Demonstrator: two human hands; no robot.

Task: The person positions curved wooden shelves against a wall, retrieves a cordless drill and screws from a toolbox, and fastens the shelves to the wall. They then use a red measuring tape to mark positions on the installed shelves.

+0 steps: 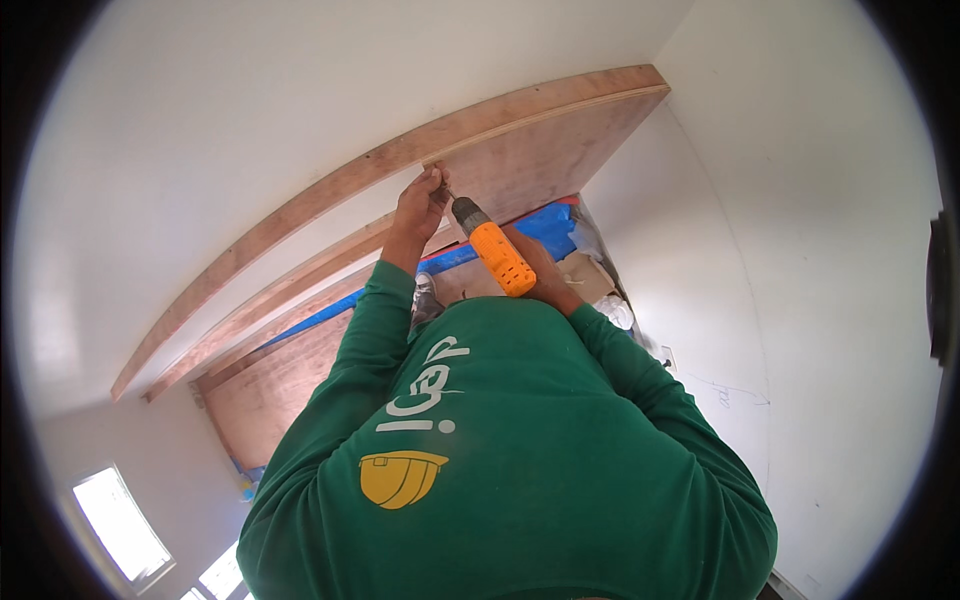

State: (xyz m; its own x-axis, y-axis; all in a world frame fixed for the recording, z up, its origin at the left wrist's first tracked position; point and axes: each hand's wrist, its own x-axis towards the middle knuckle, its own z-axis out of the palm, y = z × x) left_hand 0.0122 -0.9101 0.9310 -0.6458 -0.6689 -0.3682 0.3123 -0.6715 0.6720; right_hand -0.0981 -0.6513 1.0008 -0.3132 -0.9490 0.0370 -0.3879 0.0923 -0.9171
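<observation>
An orange and black power drill (501, 256) points up and away, its chuck end close to the edge of a plywood panel (545, 150). My right hand (540, 268) is wrapped round the drill's grip, mostly hidden behind its body. My left hand (424, 203) is closed at the panel's left edge, its fingertips pinched right by the tip of the drill. Whatever small thing sits between those fingers is too small to make out. The panel lies against the underside of a curved wooden strip (400, 150) along the wall.
More curved wooden strips (290, 285) run below the first one. A plywood sheet (262, 395) and blue sheeting (545, 232) lie lower down, with a shoe (425, 300) nearby. White walls (800, 250) enclose the right side, with an outlet (668, 358) low down.
</observation>
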